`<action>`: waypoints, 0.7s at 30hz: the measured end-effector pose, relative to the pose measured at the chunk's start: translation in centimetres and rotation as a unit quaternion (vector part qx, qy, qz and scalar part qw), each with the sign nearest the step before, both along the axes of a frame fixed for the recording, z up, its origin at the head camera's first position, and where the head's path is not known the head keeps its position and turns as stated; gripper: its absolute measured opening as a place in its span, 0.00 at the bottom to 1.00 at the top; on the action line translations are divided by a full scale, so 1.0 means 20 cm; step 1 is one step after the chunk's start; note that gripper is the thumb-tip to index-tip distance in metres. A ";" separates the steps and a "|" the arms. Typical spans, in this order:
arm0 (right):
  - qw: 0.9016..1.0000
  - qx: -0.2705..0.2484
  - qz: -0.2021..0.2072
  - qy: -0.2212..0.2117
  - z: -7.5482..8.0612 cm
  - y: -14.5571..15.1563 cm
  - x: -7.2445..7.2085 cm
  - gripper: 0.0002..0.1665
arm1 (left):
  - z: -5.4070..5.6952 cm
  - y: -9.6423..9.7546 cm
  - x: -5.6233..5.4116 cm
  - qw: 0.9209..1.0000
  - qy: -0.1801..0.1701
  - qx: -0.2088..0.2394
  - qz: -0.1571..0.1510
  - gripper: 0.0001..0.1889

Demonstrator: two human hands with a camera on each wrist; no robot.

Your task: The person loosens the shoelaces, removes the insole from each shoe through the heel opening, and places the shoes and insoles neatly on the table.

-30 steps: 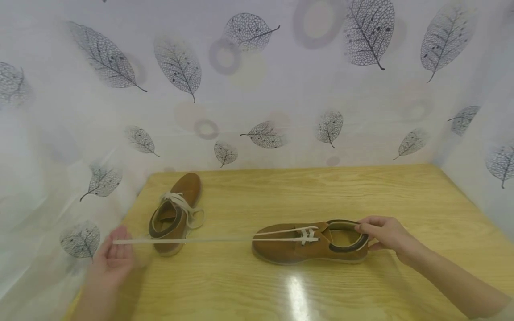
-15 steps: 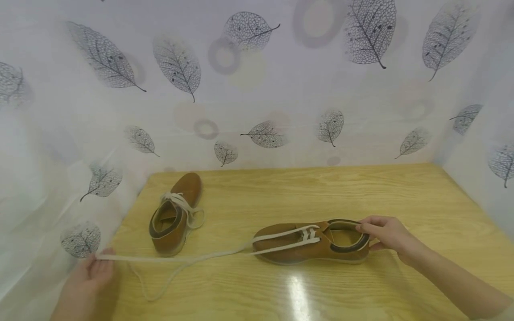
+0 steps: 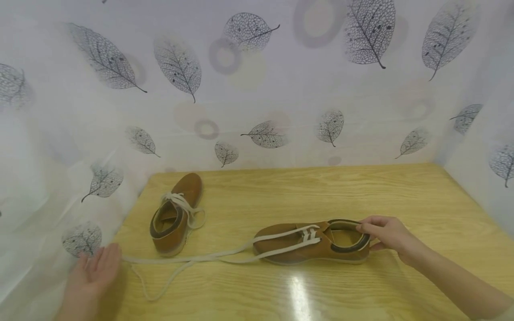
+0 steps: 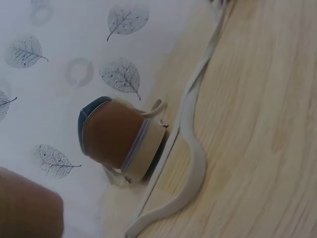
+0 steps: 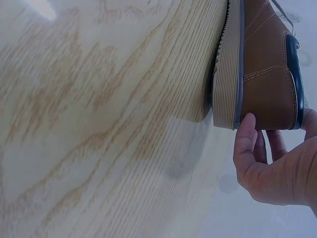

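Observation:
A brown leather shoe point(image 3: 273, 243) lies on the table with its toe to the left. My right hand point(image 3: 385, 232) grips its heel, thumb over the collar; the right wrist view shows fingertips point(image 5: 247, 121) against the back of the heel point(image 5: 270, 106). Two long cream laces point(image 3: 160, 260) run left from the eyelets, crossing on the wood, one looping toward the front. Near their far end my left hand point(image 3: 94, 274) lies with fingers extended and holds nothing. In the left wrist view, a lace point(image 4: 195, 173) curves across the table past the second shoe point(image 4: 116, 134).
The matching brown shoe point(image 3: 168, 243) stands at the table's left, toe pointing to the back, its cream lace point(image 3: 182, 203) tied in a bow. A white leaf-print sheet point(image 3: 257, 89) hangs around the back and sides of the wooden table point(image 3: 321, 191).
My left hand pulled the laces leftward and dropped toward the front left, then let go of them, its fingers spreading. The laces went from taut to slack on the table. My right hand stayed put.

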State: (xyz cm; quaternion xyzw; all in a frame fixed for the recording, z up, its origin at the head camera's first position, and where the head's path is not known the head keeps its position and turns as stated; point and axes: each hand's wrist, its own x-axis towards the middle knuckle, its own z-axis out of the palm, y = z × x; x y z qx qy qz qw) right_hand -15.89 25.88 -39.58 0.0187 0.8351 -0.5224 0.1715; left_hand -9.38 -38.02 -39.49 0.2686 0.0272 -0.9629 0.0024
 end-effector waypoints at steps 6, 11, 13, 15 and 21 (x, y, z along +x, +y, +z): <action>1.000 0.002 0.003 0.004 0.00 0.00 0.00 0.22 | -0.01 0.12 -0.04 0.989 0.115 0.083 -0.040 0.30; 1.000 0.003 0.002 0.002 0.00 0.01 0.00 0.21 | 0.01 0.24 -0.07 0.980 0.160 0.090 -0.075 0.32; 1.000 0.004 0.000 0.001 0.00 0.01 0.00 0.21 | 0.02 0.29 -0.08 0.979 0.166 0.083 -0.084 0.36; 1.000 0.005 0.001 0.001 0.00 0.01 0.00 0.21 | 0.03 0.34 -0.09 0.977 0.175 0.076 -0.093 0.39; 1.000 0.008 0.003 -0.001 0.01 0.00 0.00 0.21 | 0.07 0.48 -0.13 0.971 0.187 0.055 -0.135 0.43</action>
